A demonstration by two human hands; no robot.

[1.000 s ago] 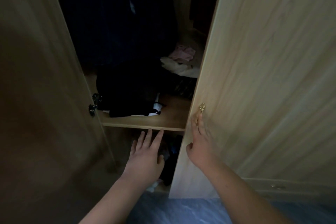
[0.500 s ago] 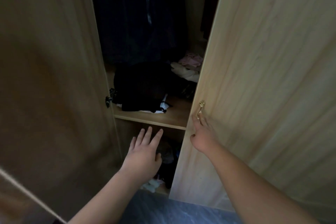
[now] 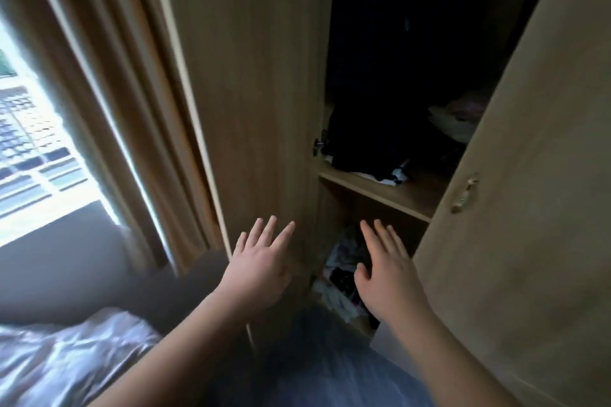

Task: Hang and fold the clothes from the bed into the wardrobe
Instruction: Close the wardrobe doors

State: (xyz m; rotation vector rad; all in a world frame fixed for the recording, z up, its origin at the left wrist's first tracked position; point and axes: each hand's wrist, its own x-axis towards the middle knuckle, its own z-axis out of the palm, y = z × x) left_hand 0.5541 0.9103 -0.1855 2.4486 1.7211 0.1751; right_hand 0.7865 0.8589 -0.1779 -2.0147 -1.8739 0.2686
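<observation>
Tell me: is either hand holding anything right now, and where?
Nothing is held. The left hand and right hand are both open with straight fingers, in front of the wardrobe.

Both arms reaching forward, left hand (image 3: 258, 271) and right hand (image 3: 388, 274) flat, palms down, fingers straight, holding nothing.

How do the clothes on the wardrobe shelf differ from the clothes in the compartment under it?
The clothes on the shelf are mostly black, in one large heap; the clothes under the shelf are lighter and mixed in colour, in a smaller jumble. The upper heap lies in plain view; the right hand partly covers the lower one. Neither is folded.
</observation>
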